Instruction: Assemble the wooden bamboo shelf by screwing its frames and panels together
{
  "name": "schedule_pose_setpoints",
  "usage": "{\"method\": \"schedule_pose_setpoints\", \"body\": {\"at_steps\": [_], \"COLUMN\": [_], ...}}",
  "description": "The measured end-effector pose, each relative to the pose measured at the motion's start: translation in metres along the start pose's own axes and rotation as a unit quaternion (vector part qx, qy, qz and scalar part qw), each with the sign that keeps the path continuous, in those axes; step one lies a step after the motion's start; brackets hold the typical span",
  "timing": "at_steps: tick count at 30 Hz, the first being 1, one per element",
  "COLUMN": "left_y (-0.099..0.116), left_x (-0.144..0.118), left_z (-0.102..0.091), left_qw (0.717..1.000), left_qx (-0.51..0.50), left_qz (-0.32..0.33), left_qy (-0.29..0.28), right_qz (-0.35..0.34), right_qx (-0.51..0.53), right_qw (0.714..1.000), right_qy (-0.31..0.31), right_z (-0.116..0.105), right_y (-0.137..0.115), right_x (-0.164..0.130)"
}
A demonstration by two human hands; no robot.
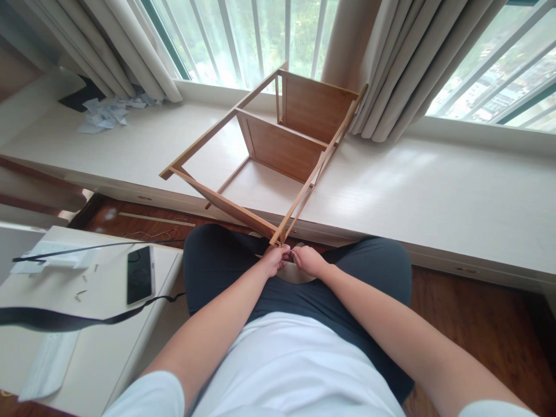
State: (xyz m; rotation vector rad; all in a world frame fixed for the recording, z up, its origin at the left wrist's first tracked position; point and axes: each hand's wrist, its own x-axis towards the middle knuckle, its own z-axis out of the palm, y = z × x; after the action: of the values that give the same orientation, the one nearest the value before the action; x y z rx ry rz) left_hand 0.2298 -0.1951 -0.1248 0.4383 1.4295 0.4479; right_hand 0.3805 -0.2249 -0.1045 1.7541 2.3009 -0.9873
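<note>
A brown wooden shelf rack (284, 156) with solid panels and slim legs lies tilted on the white window bench, its near corner reaching out over my lap. At that corner, my left hand (275, 259) is closed around the end of the frame, the fingers curled. Close beside it on the right, my right hand (310, 262) is pinched shut on something small and thin pointing at the corner. Its kind is too small to make out, and my fingers partly cover it.
The white bench (434, 191) runs under the windows, with crumpled paper (104, 114) at its far left. To my left, a white table (108, 341) bears a phone (140, 274), several small screws (79, 295) and a black strap (65, 318). Grey curtains (391, 75) hang behind the rack.
</note>
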Motion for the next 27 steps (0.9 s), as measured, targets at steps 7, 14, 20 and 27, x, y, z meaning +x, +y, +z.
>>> {"method": "schedule_pose_setpoints", "body": {"at_steps": [7, 14, 20, 27], "left_y": [0.001, 0.001, 0.002, 0.004], "left_x": [0.001, -0.003, -0.009, -0.011], "left_z": [0.0, 0.0, -0.006, -0.006], "left_qw": [1.0, 0.999, 0.995, 0.992], "left_qx": [-0.008, -0.043, -0.095, -0.119], "left_qz": [-0.002, -0.001, -0.002, -0.007], "left_qy": [0.0, 0.013, 0.021, 0.031], "right_qz": [0.006, 0.024, 0.035, 0.023], "right_qx": [0.096, 0.122, 0.102, -0.013], "right_qw": [0.995, 0.992, 0.993, 0.999], "right_qy": [0.0, 0.021, 0.045, 0.024], "right_z": [-0.001, 0.002, 0.005, 0.003], "right_y": [0.002, 0.006, 0.012, 0.007], "right_x": [-0.001, -0.002, -0.001, -0.002]}}
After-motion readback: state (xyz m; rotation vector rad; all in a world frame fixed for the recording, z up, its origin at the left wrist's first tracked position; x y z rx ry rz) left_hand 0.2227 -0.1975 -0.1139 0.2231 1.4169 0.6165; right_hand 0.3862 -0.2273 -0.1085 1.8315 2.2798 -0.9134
